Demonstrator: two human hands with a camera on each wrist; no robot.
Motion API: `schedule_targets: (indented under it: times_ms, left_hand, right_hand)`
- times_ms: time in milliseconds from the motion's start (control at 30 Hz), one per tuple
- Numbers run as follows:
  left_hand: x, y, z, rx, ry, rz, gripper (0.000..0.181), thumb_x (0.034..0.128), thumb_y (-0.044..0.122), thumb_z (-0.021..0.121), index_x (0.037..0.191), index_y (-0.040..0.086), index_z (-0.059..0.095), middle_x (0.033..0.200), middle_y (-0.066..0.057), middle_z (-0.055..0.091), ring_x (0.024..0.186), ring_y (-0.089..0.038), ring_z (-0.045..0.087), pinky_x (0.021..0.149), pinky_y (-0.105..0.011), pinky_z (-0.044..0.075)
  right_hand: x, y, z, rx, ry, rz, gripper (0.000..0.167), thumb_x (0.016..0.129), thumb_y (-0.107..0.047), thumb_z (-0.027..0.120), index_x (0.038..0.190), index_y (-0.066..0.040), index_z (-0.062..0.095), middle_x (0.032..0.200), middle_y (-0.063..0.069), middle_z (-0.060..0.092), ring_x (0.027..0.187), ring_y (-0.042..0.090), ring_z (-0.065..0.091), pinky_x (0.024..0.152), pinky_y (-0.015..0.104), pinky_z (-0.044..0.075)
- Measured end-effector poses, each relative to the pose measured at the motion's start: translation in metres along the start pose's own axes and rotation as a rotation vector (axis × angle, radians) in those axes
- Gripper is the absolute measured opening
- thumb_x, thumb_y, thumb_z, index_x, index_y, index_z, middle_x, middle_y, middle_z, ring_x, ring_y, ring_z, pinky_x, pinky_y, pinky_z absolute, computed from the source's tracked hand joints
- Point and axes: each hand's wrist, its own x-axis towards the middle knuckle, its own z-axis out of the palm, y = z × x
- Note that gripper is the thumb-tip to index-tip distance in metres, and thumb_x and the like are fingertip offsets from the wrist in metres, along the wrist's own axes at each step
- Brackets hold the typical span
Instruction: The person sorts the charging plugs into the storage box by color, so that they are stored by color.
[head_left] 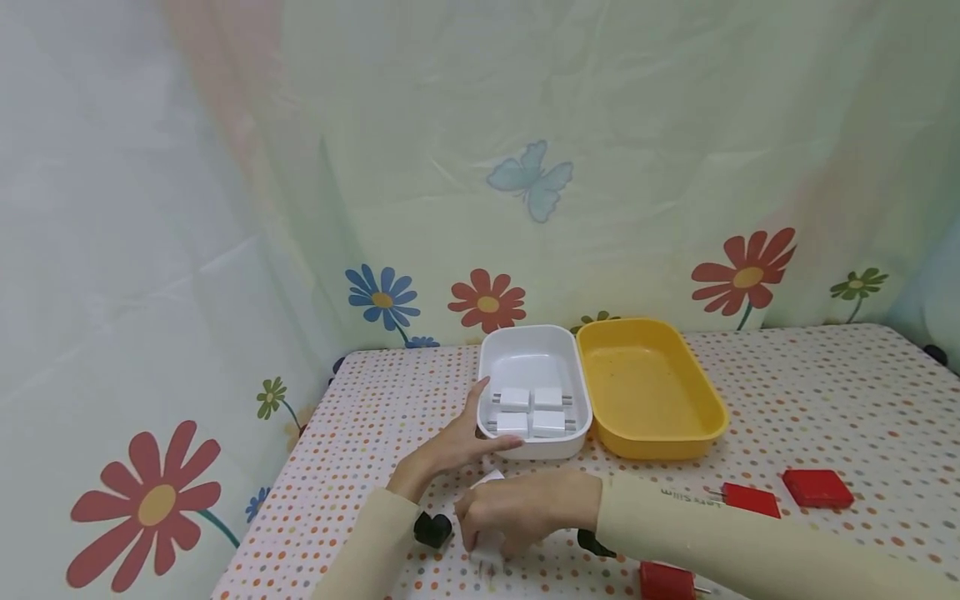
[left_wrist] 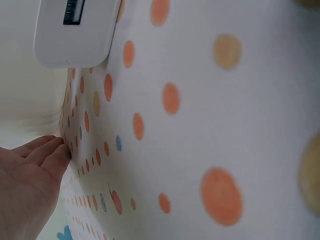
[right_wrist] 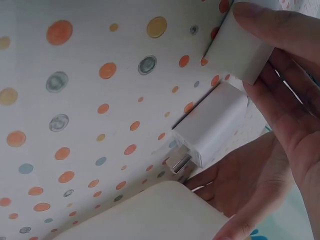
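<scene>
My left hand lies with spread fingers against the near left corner of a white tray, thumb along its front rim. Several white plug chargers lie in two rows in that tray. My right hand pinches a white charger between thumb and fingers, close over the table. On the tabletop between both hands rests another white charger, its metal prongs toward the tray. The left wrist view shows a white charger with a dark port at the top.
A yellow tray stands against the right side of the white one. Red chargers lie to the right: one red block, one with prongs, and one below my right forearm. A flowered curtain hangs behind the dotted table.
</scene>
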Motion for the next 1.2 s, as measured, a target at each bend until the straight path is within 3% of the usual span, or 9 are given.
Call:
schedule_targets:
  times_ms: [233,467,933,1067,1200]
  left_hand:
    - [0.0,0.0,0.002,0.01,0.003,0.003,0.117,0.0902,0.053,0.079,0.168,0.021,-0.002,0.168,-0.011,0.03,0.149,-0.032,0.038,0.117,-0.06,0.033]
    - [0.001,-0.001,0.001,0.01,-0.001,0.012,0.119,0.0894,0.056,0.079,0.168,0.022,-0.003,0.167,-0.011,0.03,0.148,-0.031,0.038,0.117,-0.059,0.033]
    - [0.0,0.001,0.003,0.003,-0.005,-0.003,0.119,0.0884,0.057,0.079,0.168,0.022,-0.002,0.168,-0.01,0.028,0.149,-0.031,0.036,0.117,-0.06,0.032]
    - [0.001,-0.002,0.001,-0.005,-0.021,0.016,0.115,0.0919,0.054,0.077,0.168,0.021,-0.003,0.168,-0.011,0.028,0.149,-0.031,0.037,0.118,-0.059,0.032]
    - [0.002,-0.004,-0.001,0.01,-0.037,0.028,0.107,0.097,0.043,0.071,0.168,0.018,-0.005,0.167,-0.016,0.03,0.148,-0.033,0.039,0.118,-0.057,0.032]
  right_hand:
    - [-0.003,-0.003,0.003,-0.021,0.017,0.034,0.044,0.074,-0.008,0.093,0.115,-0.016,0.079,0.11,-0.01,0.068,0.102,-0.004,0.06,0.094,0.008,0.042]
    - [-0.007,-0.001,0.006,0.029,0.031,0.064,0.038,0.08,-0.009,0.09,0.116,-0.014,0.078,0.111,-0.01,0.068,0.103,-0.004,0.06,0.092,0.007,0.042]
    - [-0.025,0.0,0.007,0.117,0.065,0.102,0.034,0.079,-0.015,0.092,0.109,-0.013,0.078,0.102,-0.011,0.066,0.091,-0.007,0.055,0.083,0.007,0.044]
    - [-0.034,0.005,-0.01,0.241,0.07,0.158,0.034,0.078,-0.015,0.092,0.109,-0.01,0.077,0.097,-0.013,0.065,0.088,-0.007,0.055,0.081,0.01,0.046]
    - [-0.049,0.02,-0.031,0.408,0.13,0.255,0.035,0.079,-0.011,0.092,0.111,-0.012,0.076,0.099,-0.016,0.068,0.089,-0.005,0.061,0.085,0.018,0.053]
